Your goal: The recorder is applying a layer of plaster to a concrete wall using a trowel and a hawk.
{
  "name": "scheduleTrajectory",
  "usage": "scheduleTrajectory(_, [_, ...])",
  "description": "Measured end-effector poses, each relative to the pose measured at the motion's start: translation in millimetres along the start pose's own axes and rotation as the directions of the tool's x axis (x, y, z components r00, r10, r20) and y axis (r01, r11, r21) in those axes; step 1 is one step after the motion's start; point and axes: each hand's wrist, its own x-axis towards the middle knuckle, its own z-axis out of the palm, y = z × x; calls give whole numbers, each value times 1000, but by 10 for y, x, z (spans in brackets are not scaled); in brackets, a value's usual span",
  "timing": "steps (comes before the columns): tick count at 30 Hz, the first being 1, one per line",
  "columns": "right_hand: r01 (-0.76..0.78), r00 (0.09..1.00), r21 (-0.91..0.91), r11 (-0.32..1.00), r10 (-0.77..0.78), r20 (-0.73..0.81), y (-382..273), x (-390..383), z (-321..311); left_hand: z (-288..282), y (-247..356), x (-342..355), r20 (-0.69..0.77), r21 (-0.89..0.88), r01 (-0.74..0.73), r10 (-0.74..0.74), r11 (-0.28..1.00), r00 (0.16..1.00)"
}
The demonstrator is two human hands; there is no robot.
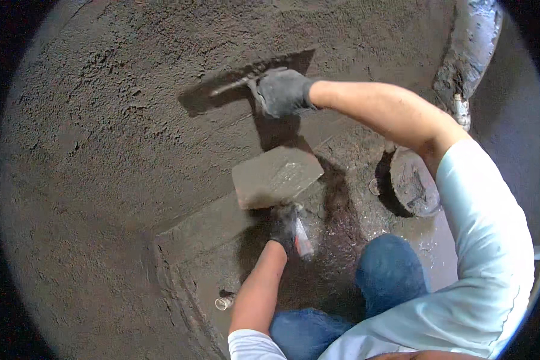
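Observation:
My right hand [282,93], in a dark grey glove, is closed round the handle of a long plastering trowel [201,99]. The trowel's flat blade lies tilted against, or very close to, the rough grey plastered wall [120,120]. Lower down, my left hand [282,222], also in a dark glove, grips a wide-bladed hand trowel [276,177]. Its broad grey blade faces up below the plastering trowel, smeared with wet mortar. A red and whitish handle end sticks out beneath the left hand. The left fingers are partly in shadow.
A round mortar-crusted bucket [417,183] stands right of the hands on the wet floor. A short white pipe stub [224,303] pokes up near my left forearm, another pipe end [462,111] at the right. A pale, mortar-stained pipe-like length [483,42] runs along the upper right.

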Motion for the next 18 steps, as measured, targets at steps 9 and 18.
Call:
scheduleTrajectory(9, [80,923,-327,942,-194,-333,738,174,-325,583,210,-276,-150,30,-58,62,998,987])
scheduleTrajectory(18, [255,967,-102,962,-256,3,108,-1329,1234,620,101,91,-79,751,-56,173,658,982])
